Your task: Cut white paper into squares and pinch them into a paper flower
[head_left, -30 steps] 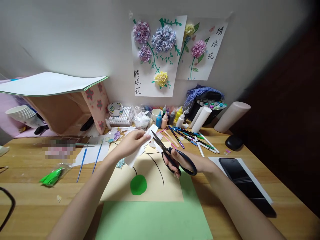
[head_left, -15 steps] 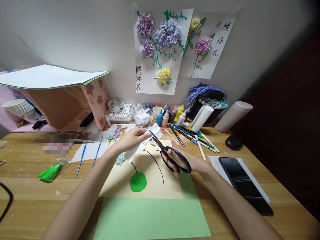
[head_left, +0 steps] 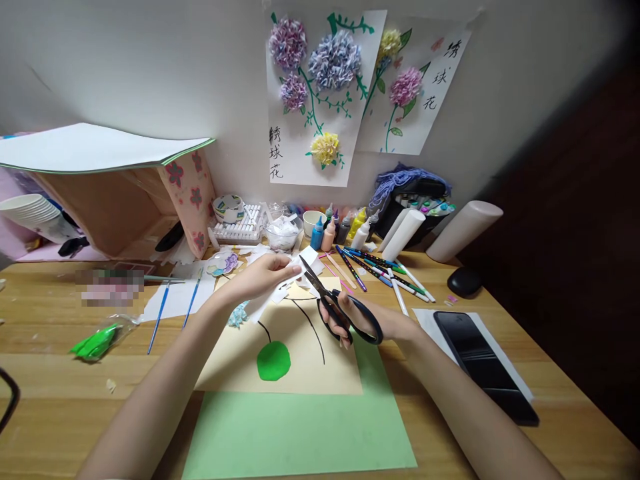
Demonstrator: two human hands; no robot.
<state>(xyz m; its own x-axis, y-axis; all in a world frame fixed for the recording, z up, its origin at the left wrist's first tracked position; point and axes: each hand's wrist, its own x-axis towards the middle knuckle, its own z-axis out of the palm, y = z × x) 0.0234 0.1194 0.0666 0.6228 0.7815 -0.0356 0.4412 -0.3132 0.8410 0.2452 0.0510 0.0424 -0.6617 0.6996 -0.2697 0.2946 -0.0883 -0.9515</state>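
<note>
In the head view, white paper point(head_left: 310, 256) is pinched at its upper part between the thumb and fingers of the left hand point(head_left: 263, 275), above the upper part of a cream sheet point(head_left: 320, 377). It seems to be held up off the sheet so that its edge can be reached by the blades.

Black scissors point(head_left: 311, 273) are gripped by the handles in the right hand point(head_left: 336, 319), with the thumb through one loop. They are pointed up and leftward, with the tips at the paper; whether any paper is caught between the blades cannot be told.

The cream sheet is laid over a larger green sheet point(head_left: 300, 437), perhaps as backing. A green round piece point(head_left: 273, 361) and a pale blue cluster point(head_left: 239, 314) are seen on it, beside drawn dark lines. Behind the hands, white scraps are gathered in a clear bowl point(head_left: 283, 240), probably to be kept together. Coloured pens point(head_left: 405, 284) are scattered to the right, and brushes point(head_left: 159, 317) are set down to the left, out of the hands' way.
</note>
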